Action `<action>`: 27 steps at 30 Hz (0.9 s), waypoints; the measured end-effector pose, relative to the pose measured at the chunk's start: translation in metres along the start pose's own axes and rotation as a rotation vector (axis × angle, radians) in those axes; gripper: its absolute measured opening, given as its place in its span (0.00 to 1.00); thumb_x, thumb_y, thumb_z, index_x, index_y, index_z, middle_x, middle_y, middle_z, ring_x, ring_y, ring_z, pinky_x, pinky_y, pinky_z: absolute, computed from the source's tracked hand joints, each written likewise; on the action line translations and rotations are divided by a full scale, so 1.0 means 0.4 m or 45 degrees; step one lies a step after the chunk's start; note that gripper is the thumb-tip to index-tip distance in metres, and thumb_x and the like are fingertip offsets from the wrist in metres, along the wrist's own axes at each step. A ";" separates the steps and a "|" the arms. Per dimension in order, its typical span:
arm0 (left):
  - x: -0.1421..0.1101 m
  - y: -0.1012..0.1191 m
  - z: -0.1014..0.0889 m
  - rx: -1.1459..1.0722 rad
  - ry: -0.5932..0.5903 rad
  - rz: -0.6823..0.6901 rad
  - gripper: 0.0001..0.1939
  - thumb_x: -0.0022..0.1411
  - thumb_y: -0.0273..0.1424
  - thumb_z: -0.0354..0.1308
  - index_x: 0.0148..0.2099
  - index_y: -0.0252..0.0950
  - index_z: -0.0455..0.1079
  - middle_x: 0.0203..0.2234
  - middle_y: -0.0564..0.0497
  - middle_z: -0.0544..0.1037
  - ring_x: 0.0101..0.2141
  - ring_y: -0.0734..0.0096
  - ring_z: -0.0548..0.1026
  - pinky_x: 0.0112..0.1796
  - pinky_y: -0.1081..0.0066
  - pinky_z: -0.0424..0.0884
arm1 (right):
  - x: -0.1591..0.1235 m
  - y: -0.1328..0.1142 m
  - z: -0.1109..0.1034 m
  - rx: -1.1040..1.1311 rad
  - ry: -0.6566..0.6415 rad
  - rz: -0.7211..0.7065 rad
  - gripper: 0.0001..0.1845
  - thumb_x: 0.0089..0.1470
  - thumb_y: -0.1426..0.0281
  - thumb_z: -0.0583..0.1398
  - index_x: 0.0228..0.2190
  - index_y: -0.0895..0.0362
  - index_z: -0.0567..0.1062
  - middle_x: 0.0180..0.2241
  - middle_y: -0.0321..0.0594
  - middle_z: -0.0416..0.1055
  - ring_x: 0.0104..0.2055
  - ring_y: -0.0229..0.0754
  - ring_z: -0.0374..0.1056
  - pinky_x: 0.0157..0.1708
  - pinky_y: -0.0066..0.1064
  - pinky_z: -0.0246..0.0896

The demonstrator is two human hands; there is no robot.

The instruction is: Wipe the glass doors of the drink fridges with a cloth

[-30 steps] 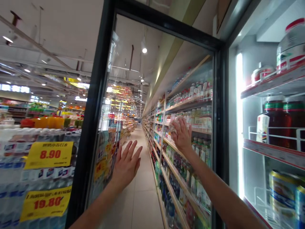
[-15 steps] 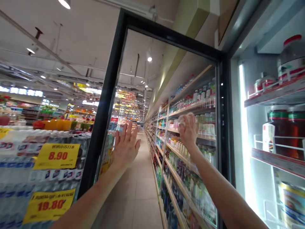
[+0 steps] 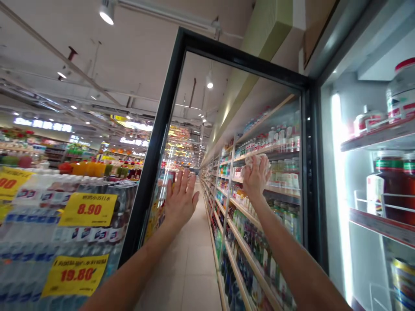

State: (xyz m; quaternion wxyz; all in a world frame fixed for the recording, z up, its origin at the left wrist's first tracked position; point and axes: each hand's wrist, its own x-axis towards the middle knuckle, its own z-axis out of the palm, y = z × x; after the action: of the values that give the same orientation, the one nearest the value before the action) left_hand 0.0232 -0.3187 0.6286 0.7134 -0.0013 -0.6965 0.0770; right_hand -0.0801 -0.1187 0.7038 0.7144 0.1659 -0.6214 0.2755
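Observation:
A tall glass fridge door (image 3: 162,129) with a black frame stands swung open in front of me. My left hand (image 3: 180,199) lies flat on the inside of the glass, fingers spread and pointing up. My right hand (image 3: 256,177) presses a crumpled white cloth (image 3: 251,160) against the glass higher up and nearer the hinge. Through the glass I see a long aisle and shelves of bottles.
The open fridge (image 3: 372,181) on my right holds dark bottles (image 3: 391,185), white jars and cans on wire-fronted shelves. On the left stand stacked bottled-water packs (image 3: 48,224) with yellow price tags (image 3: 87,209). A tiled aisle (image 3: 191,268) runs ahead.
My left hand has moved up the glass and turned upright. My right hand with the cloth has shifted a little to the right. The view has panned left and up.

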 end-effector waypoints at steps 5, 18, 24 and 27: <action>0.001 0.000 -0.006 0.010 -0.003 0.006 0.27 0.62 0.33 0.47 0.62 0.38 0.50 0.60 0.42 0.54 0.61 0.57 0.47 0.57 0.50 0.45 | -0.046 -0.043 -0.012 0.069 -0.289 -0.692 0.24 0.55 0.65 0.49 0.54 0.46 0.59 0.61 0.40 0.48 0.64 0.45 0.39 0.58 0.49 0.38; -0.002 -0.002 -0.009 0.036 -0.045 0.009 0.25 0.62 0.34 0.46 0.61 0.36 0.52 0.61 0.42 0.52 0.61 0.58 0.46 0.58 0.51 0.43 | -0.110 -0.043 -0.017 -0.016 -0.166 -0.402 0.26 0.56 0.64 0.48 0.56 0.52 0.56 0.61 0.48 0.49 0.64 0.48 0.41 0.58 0.51 0.36; -0.002 -0.006 -0.004 0.068 -0.065 -0.001 0.25 0.62 0.35 0.46 0.61 0.36 0.53 0.61 0.43 0.51 0.61 0.58 0.46 0.58 0.51 0.43 | -0.128 -0.066 -0.009 -0.014 -0.173 -0.375 0.28 0.56 0.65 0.48 0.58 0.55 0.54 0.61 0.49 0.47 0.64 0.48 0.38 0.58 0.49 0.38; -0.003 -0.005 -0.004 0.072 -0.048 0.003 0.25 0.62 0.36 0.46 0.61 0.37 0.52 0.61 0.43 0.51 0.61 0.58 0.46 0.58 0.51 0.43 | -0.133 -0.038 -0.023 -0.027 -0.217 -0.382 0.26 0.57 0.65 0.47 0.57 0.53 0.55 0.61 0.48 0.49 0.63 0.47 0.41 0.58 0.51 0.38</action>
State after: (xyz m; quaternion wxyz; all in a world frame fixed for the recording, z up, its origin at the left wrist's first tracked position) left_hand 0.0251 -0.3206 0.6276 0.7000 0.0193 -0.7072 0.0974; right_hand -0.0677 -0.1355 0.6515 0.6938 0.2721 -0.6510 0.1442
